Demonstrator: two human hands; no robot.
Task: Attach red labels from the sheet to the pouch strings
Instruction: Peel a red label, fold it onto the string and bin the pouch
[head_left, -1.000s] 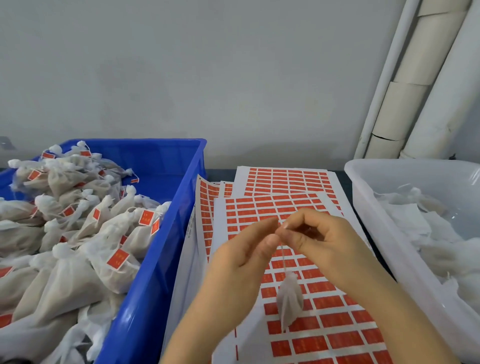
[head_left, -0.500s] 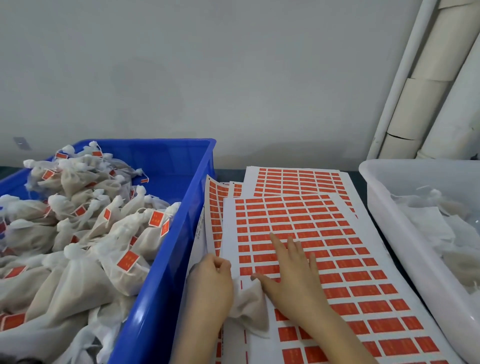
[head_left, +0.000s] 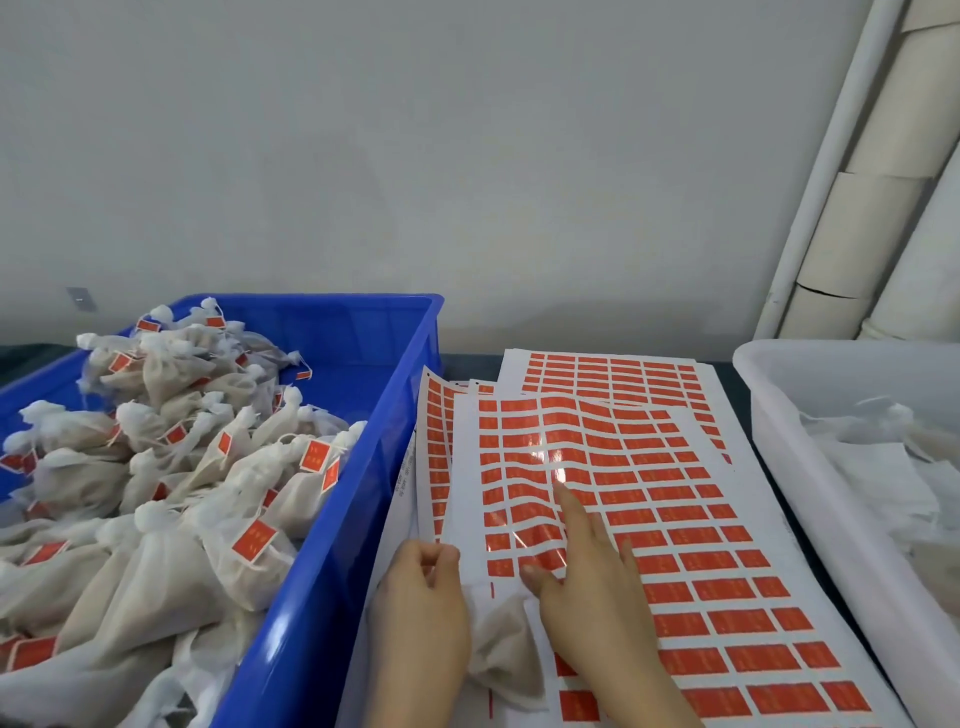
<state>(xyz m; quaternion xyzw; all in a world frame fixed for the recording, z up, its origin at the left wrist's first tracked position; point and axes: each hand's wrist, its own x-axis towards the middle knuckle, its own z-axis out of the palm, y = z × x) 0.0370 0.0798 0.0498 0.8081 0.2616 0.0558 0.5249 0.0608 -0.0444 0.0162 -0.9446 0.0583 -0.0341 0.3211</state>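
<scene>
— Nearest?
— One pouch (head_left: 501, 654) lies on the top label sheet (head_left: 727, 571), between two grips. The left grip (head_left: 421, 603) is curled, I cannot tell on what. The right grip (head_left: 587, 587) presses flat, fingers straight.
— Beyond?
— At least three sheets overlap. One blue crate (head_left: 363, 493) and one white tub (head_left: 774, 441) hem their edges.

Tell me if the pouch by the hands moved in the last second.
Yes: the pouch dropped from hanging above the label sheet to lying on it.

Small packing workshop: blue plastic crate (head_left: 332, 519) heaped with labelled cloth pouches (head_left: 156, 467), stacked sheets of red labels (head_left: 675, 519) on a dark worktop (head_left: 467, 361), white tub (head_left: 779, 415), bare grey wall (head_left: 415, 156).
</scene>
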